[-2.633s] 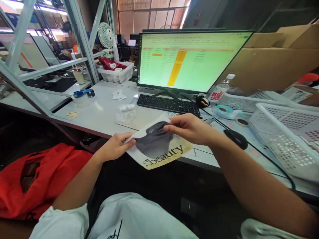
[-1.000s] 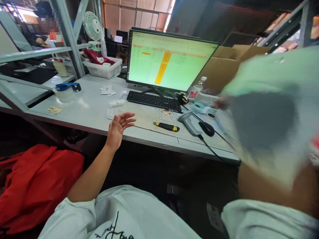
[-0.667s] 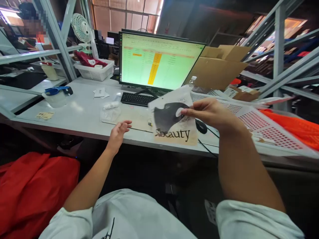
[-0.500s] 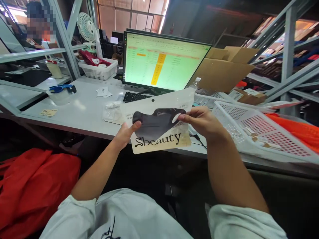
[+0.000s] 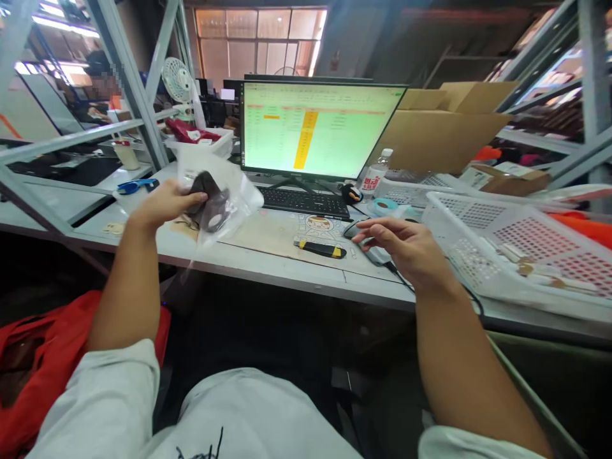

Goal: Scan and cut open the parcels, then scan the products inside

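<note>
Left of the monitor (image 5: 320, 131) and nearer the person, a plastic bag (image 5: 241, 191) hung tilted above the desk (image 5: 282, 264). It was see-through and whitish, blurred along its lower edge, with a dark shape inside and a pale round spot on it. The left hand (image 5: 165, 203) had its grip pinched on the bag's near side. In front of the monitor's right side, the right hand (image 5: 401, 250) was loosely spread over a scanner (image 5: 377, 255), its grip released; contact could not be told. Left of the monitor, a white basket (image 5: 224, 145) contained dark red material (image 5: 189, 131). Well right of the monitor, a larger basket (image 5: 454, 255) held small whitish and tan pieces (image 5: 530, 268).
</note>
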### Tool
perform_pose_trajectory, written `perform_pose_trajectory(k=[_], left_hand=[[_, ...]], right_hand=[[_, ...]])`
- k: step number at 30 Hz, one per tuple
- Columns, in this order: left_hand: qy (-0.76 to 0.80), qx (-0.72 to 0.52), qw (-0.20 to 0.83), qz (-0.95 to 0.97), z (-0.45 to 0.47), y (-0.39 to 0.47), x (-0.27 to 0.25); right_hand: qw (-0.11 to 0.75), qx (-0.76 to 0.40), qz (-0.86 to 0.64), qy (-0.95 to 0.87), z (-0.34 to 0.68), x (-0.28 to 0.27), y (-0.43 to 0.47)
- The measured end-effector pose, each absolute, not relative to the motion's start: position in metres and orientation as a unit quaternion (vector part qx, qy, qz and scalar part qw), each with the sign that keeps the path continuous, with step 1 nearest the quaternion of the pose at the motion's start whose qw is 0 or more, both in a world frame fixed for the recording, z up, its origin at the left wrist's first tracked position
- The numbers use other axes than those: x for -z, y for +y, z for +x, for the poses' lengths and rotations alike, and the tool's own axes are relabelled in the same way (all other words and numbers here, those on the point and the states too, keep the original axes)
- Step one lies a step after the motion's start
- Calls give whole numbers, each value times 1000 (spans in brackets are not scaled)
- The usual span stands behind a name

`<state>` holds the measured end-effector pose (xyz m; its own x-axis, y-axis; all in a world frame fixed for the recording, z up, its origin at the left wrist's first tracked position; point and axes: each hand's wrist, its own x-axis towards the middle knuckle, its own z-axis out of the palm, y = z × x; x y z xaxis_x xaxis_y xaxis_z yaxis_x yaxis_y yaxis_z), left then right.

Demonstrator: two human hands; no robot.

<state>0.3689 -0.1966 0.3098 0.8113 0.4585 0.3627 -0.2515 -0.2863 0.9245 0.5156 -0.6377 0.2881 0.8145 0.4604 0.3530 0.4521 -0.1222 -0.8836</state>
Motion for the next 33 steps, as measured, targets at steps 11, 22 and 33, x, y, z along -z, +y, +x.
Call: perform_pose_trajectory(k=[11,22,33], left_hand=[[33,-261,640,722,336,-248,-279],[54,-166,735,656,345,-275,-215],[145,-177,674,703,408,-233,-157]], right_hand=[[589,-38,-742,-319,496,-286,-609],[644,-187,-686,-284,486,-247,-537],[553,-216,-779,-201,560,-199,-509]])
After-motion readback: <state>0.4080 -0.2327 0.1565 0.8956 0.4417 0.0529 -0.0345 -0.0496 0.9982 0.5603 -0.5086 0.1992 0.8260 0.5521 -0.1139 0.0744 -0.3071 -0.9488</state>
